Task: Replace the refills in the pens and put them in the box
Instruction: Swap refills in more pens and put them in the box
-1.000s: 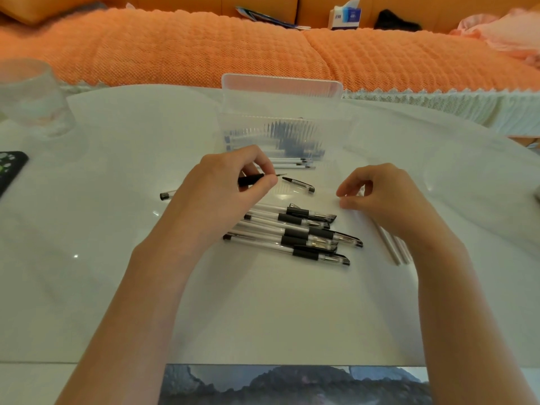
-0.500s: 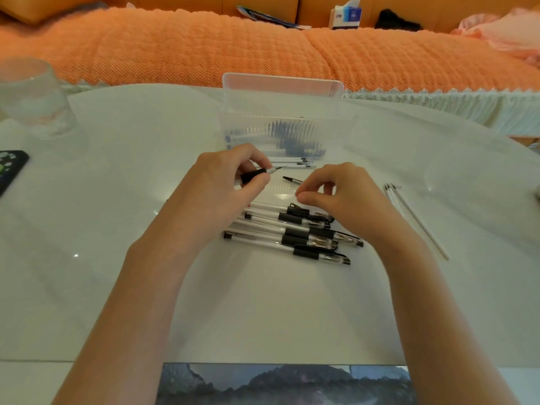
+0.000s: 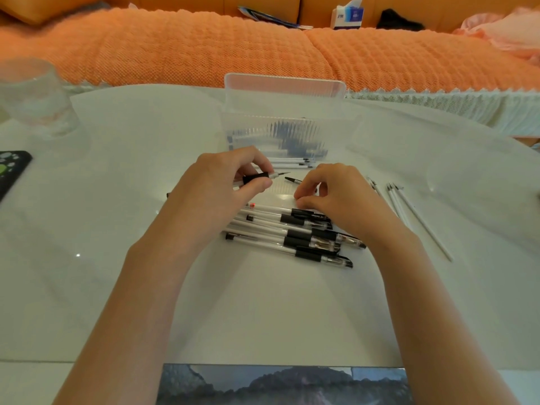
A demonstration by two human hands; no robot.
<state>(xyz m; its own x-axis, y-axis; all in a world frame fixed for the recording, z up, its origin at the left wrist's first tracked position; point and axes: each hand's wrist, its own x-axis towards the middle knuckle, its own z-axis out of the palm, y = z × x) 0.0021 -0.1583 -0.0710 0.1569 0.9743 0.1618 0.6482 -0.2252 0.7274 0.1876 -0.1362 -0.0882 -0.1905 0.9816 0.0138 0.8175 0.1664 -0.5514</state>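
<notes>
White glossy table (image 3: 263, 302) up front, an orange quilted sofa cushion (image 3: 190, 45) running along behind it. At twelve o'clock stands a clear ribbed plastic box (image 3: 283, 112), dark pen shapes blurred through its wall, and a few thin white refills (image 3: 289, 163) lie just at its near side. Centre of the table, a pile of pens (image 3: 292, 235): clear barrels, black rubber grips, black caps, lying roughly parallel and overlapping. The left hand (image 3: 216, 191) is curled around one pen (image 3: 257, 178), thumb and fingers clamped on its black grip, bare metal point aimed towards three o'clock. Just beside that point lies a small tapered black tip piece (image 3: 292, 179), its far end hidden under the right hand (image 3: 336, 197). That hand's fingers are curled, thumb and forefinger close together over the top of the pile; whether they pinch the piece, I cannot tell. At three o'clock, more loose refills (image 3: 415, 217), long slim white tubes, fanned out. A clear drinking glass (image 3: 35, 97) sits at ten o'clock, a dark phone (image 3: 11, 171) at nine.
</notes>
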